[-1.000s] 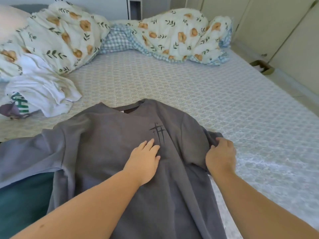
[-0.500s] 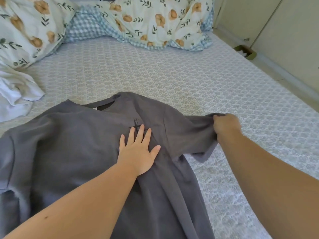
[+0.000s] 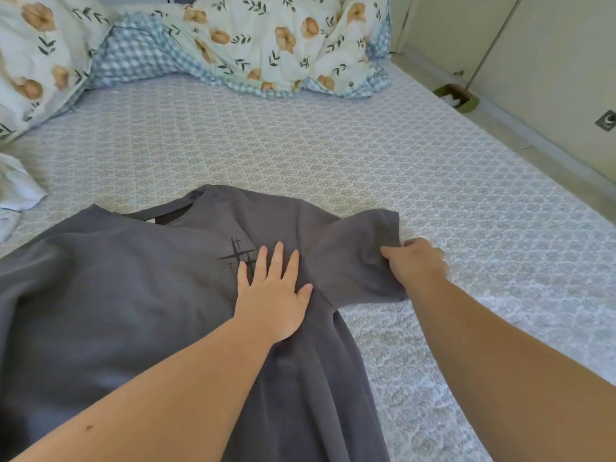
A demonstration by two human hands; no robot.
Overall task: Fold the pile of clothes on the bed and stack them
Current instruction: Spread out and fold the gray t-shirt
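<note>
Patterned grey-white bed sheet [image 3: 333,155] carries the dark grey cotton T-shirt [image 3: 116,295], lying chest-up near the front edge. Its right sleeve [image 3: 353,261], bunched a second ago, now lies pulled out flat (ready to fold inward). Left hand [image 3: 273,295] presses open-palmed; right hand [image 3: 416,261] pinches the sleeve hem. Floral duvet [image 3: 266,45] and white clothes [image 3: 16,191] sit well apart, blocking nothing.

Light: bright, soft daylight across the bed [image 3: 300,155].
Shadows: faint, soft-edged beneath the forearms.
Glare: white bedding at the left edge washes out.
Distortion: wide-angle bowing near the edges.
Blur: slight softness on the right hand [image 3: 416,261].
</note>
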